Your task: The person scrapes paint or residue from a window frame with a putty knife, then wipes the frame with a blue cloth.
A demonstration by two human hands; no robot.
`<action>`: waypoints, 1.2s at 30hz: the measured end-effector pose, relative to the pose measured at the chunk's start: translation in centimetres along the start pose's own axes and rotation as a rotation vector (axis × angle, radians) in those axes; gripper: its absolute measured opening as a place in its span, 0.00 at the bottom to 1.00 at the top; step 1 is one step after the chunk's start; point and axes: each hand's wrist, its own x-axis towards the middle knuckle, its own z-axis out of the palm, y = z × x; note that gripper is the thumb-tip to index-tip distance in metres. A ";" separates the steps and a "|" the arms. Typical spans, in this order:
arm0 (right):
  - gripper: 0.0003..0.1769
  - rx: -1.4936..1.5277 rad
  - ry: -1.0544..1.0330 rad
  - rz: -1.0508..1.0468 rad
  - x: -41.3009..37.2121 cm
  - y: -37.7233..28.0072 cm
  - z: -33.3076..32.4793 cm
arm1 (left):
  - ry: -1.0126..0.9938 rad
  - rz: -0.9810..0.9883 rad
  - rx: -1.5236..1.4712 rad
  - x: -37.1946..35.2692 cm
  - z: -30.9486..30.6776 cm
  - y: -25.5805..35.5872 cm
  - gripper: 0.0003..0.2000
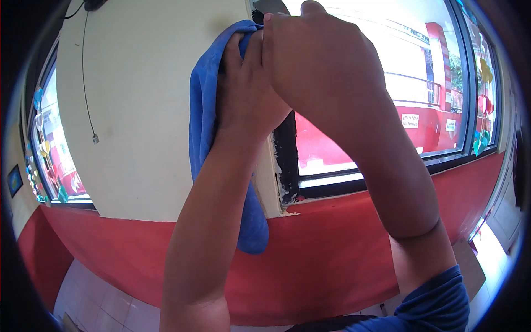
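A blue cloth [203, 105] hangs from my left hand [246, 83], which is raised at the top middle with its fingers wrapped round the cloth. The cloth's lower end dangles behind my left forearm, in front of the red lower wall. My right hand [321, 61] is raised beside the left one, its back toward me, and overlaps it near the window frame's upper left. Its fingers are mostly hidden, and what they touch or hold cannot be made out. A grey object [271, 8] shows partly behind the hands at the top edge.
A black-framed window [286, 160] stands on the right, with hanging coloured ornaments [484, 105] at its far side. Another window [55, 138] is at the left. A cord [84, 72] hangs on the cream wall [144, 110]. Below runs a red wall band [310, 260] above floor tiles [105, 293].
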 end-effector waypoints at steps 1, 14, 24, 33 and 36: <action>0.15 0.006 -0.037 0.006 0.2 0.0 -0.2 | 0.005 0.000 0.002 0.0 -0.1 0.0 0.40; 0.15 0.018 -0.019 0.037 -0.5 -0.4 -0.5 | -0.053 0.011 -0.019 -0.1 0.0 -0.1 0.44; 0.15 0.031 0.042 0.020 -1.7 -1.0 -0.3 | -0.071 -0.042 -0.047 -0.2 0.1 -0.3 0.47; 0.15 0.066 0.016 0.028 -1.7 -1.3 -1.4 | -0.059 -0.036 -0.068 -0.2 0.2 -0.3 0.46; 0.15 0.032 0.004 0.096 -1.4 -1.4 -1.2 | -0.062 -0.008 -0.073 -0.3 0.3 -0.4 0.45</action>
